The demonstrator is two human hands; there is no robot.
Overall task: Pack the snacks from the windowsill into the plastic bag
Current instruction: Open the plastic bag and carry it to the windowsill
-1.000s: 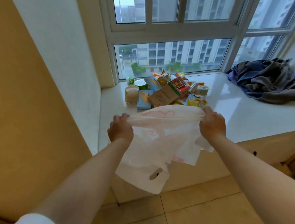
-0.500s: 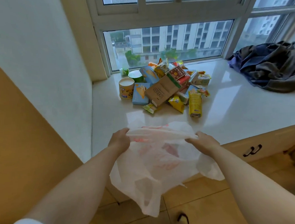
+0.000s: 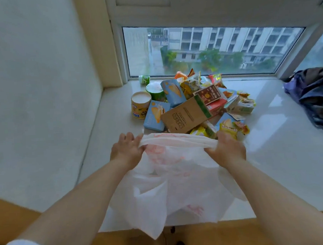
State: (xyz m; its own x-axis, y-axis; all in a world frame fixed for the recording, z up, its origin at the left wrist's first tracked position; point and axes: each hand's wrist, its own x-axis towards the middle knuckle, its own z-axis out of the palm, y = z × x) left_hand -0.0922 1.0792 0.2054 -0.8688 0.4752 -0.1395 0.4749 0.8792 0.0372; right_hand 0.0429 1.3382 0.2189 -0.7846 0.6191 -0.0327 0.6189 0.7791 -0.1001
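A white plastic bag (image 3: 178,181) with red print hangs over the front of the windowsill (image 3: 280,150). My left hand (image 3: 126,151) pinches its top edge on the left, and my right hand (image 3: 226,149) grips the bunched edge on the right. Just beyond the bag lies a pile of snacks (image 3: 193,104): a brown carton (image 3: 184,115), blue boxes (image 3: 155,113), a yellow can (image 3: 140,107), a green tub (image 3: 155,90) and several coloured packets. The yellow chip packet (image 3: 229,130) is partly hidden by my right hand.
A white wall (image 3: 41,90) closes the left side and the window glass (image 3: 209,50) the back. Dark crumpled clothing (image 3: 313,97) lies at the sill's right end. Wooden cabinet fronts (image 3: 217,234) run below the sill.
I have stepped closer to the sill. Both hands carried the bag forward and up, over the sill's front, and now stretch its top edge just in front of the snack pile.
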